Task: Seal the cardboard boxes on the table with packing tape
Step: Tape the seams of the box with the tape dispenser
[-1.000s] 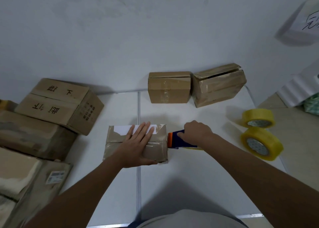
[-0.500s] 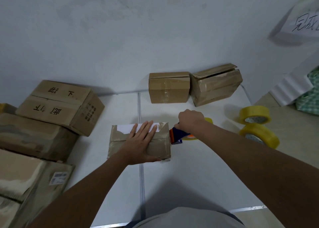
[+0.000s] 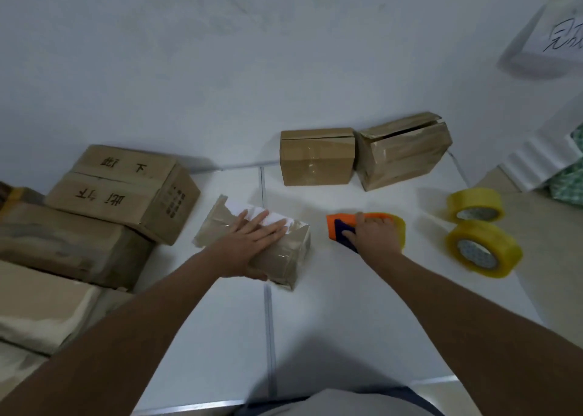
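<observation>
The right hand point(image 3: 373, 236), gripping the tape gun point(image 3: 342, 231), has moved off the box point(image 3: 284, 255). The flat left hand point(image 3: 252, 242) has turned the shiny, taped box.

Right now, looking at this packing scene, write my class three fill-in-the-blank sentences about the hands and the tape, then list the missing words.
1. The left hand lies flat on the small ___ box.
2. The right hand grips the orange tape ___.
3. To the right, ___ spare yellow tape rolls lie on the table.

Missing words: cardboard; dispenser; two
</observation>
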A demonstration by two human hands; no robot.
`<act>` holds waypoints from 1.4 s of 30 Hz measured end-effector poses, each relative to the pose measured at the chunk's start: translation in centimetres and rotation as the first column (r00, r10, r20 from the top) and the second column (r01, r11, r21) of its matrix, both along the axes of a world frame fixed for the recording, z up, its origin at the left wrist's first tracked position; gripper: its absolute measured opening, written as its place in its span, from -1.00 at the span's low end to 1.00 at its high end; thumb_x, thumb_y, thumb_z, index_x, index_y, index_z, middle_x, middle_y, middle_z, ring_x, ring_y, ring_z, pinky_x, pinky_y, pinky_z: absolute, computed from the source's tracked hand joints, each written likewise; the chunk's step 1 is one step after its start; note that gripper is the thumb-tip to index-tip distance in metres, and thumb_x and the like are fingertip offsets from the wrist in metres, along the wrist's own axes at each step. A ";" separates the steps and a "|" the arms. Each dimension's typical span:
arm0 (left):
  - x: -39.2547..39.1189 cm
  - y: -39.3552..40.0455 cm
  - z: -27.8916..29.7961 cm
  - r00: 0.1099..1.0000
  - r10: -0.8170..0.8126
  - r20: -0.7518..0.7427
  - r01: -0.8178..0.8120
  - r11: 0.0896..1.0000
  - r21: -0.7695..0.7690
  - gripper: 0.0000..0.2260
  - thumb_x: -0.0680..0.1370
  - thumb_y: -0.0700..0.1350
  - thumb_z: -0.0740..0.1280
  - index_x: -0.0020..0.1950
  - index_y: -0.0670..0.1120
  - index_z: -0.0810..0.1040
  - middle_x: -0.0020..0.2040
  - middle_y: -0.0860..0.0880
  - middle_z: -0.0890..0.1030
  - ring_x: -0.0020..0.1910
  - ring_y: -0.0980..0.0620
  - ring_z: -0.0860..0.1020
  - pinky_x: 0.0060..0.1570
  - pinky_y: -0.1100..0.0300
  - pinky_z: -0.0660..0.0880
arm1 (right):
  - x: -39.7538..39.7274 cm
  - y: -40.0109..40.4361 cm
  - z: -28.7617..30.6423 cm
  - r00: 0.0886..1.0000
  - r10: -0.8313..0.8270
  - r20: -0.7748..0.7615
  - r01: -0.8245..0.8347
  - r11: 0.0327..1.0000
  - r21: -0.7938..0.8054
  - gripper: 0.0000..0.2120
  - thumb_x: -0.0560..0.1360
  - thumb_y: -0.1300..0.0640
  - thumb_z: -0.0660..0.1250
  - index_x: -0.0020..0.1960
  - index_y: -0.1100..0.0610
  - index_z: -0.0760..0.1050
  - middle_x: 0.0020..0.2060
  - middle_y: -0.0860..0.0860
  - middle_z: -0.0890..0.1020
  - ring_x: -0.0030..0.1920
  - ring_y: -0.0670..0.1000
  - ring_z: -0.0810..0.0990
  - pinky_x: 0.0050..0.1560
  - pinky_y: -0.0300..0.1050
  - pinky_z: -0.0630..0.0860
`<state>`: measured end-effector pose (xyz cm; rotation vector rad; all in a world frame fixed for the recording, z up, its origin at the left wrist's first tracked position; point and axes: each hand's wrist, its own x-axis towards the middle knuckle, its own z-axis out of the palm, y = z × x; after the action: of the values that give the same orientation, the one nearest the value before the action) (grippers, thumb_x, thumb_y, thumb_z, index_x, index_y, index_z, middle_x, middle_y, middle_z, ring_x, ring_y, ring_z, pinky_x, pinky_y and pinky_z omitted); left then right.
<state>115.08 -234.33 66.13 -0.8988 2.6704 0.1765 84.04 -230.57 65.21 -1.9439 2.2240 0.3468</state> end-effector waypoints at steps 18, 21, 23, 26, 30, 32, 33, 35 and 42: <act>-0.2 5.1 -3.3 0.829 0.498 -0.254 -0.503 0.863 0.047 -0.24 0.61 -0.15 0.27 0.62 -0.13 -0.20 0.62 -0.09 -0.23 0.60 -0.09 -0.24 0.57 -0.01 -0.01 | 12.3 3.2 -1.7 0.404 -0.021 0.914 0.081 0.997 -0.013 -0.66 0.51 0.44 0.19 -0.09 0.13 0.67 -0.11 -0.10 0.69 -0.09 -0.27 0.59 -0.01 -0.34 0.48; 0.1 4.9 -3.8 0.864 0.447 -0.232 -0.466 0.884 -0.033 -0.21 0.56 -0.21 0.33 0.62 -0.20 -0.12 0.63 -0.19 -0.13 0.60 -0.19 -0.17 0.54 0.04 -0.09 | 12.8 1.7 -2.6 0.426 -0.056 0.903 0.079 0.997 0.024 -0.67 0.49 0.46 0.20 -0.13 0.14 0.65 -0.10 -0.06 0.68 -0.02 -0.07 0.60 0.06 -0.27 0.44; 0.4 4.4 -3.9 0.871 0.440 -0.219 -0.460 0.887 -0.050 -0.18 0.52 -0.22 0.38 0.62 -0.22 -0.08 0.62 -0.22 -0.06 0.60 -0.22 -0.11 0.52 0.03 -0.07 | 12.9 1.3 -3.2 0.531 -0.005 0.847 -0.020 1.000 0.018 -0.66 0.51 0.47 0.17 0.00 0.19 0.66 0.03 0.03 0.68 0.10 0.01 0.59 0.16 -0.35 0.39; 1.2 4.3 -4.0 0.877 0.407 -0.254 -0.429 0.903 -0.033 -0.18 0.51 -0.22 0.40 0.62 -0.22 -0.04 0.62 -0.23 0.00 0.60 -0.24 -0.03 0.53 -0.03 0.12 | 12.7 1.6 -4.9 0.586 -0.071 0.807 -0.095 0.983 0.155 -0.63 0.56 0.43 0.14 0.26 0.20 0.56 0.29 0.10 0.56 0.31 0.08 0.48 0.35 -0.29 0.26; 3.0 4.0 -2.5 0.918 0.324 -0.228 -0.313 0.946 0.084 -0.26 0.63 -0.13 0.27 0.63 -0.05 -0.18 0.63 -0.06 -0.20 0.60 -0.07 -0.24 0.55 -0.02 0.03 | 11.4 3.0 -6.7 0.662 -0.225 0.715 0.062 0.967 0.246 -0.64 0.58 0.36 0.11 0.27 0.15 0.53 0.15 0.07 0.56 0.24 0.14 0.53 0.06 -0.27 0.40; 3.5 3.6 -1.3 0.933 0.314 -0.178 -0.291 0.946 0.145 -0.29 0.66 0.07 0.21 0.63 0.00 -0.20 0.62 0.01 -0.27 0.57 0.03 -0.32 0.57 -0.04 -0.16 | 10.5 3.5 -6.1 0.552 -0.319 0.770 0.274 0.942 0.194 -0.76 0.50 0.36 0.27 0.08 0.11 0.53 -0.01 0.03 0.56 0.16 0.13 0.57 0.00 -0.24 0.41; 3.4 3.5 -0.9 0.931 0.319 -0.175 -0.298 0.945 0.136 -0.27 0.64 0.18 0.18 0.63 0.01 -0.19 0.62 0.02 -0.28 0.57 0.05 -0.34 0.55 -0.04 -0.23 | 10.5 3.7 -5.4 0.471 -0.341 0.814 0.364 0.915 0.172 -0.74 0.43 0.30 0.41 0.03 0.04 0.49 -0.06 -0.01 0.54 0.12 0.09 0.56 0.06 -0.22 0.40; 2.4 3.3 -0.9 0.902 0.374 -0.217 -0.356 0.927 0.119 -0.20 0.58 0.33 0.13 0.63 0.00 -0.18 0.60 -0.01 -0.31 0.56 0.03 -0.37 0.51 -0.02 -0.33 | 11.0 3.3 -3.4 0.470 -0.280 0.837 0.419 0.906 0.067 -0.76 0.50 0.07 0.41 0.06 -0.13 0.39 -0.05 -0.08 0.48 0.04 -0.04 0.47 0.05 -0.27 0.36; -0.2 4.2 -3.7 0.912 0.369 -0.178 -0.388 0.917 -0.089 -0.36 0.62 0.22 -0.05 0.58 -0.15 0.19 0.56 -0.18 0.25 0.56 -0.16 0.19 0.48 -0.23 0.15 | 14.7 1.6 0.5 0.430 -0.284 0.857 0.296 0.941 0.164 -0.52 0.65 0.11 0.18 0.54 0.05 0.16 0.22 -0.04 0.52 0.18 0.04 0.55 0.17 -0.10 0.48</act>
<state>114.83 -230.17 62.39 -1.5012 2.6404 0.1780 98.74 -228.93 65.67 -1.1852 1.7206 -0.6133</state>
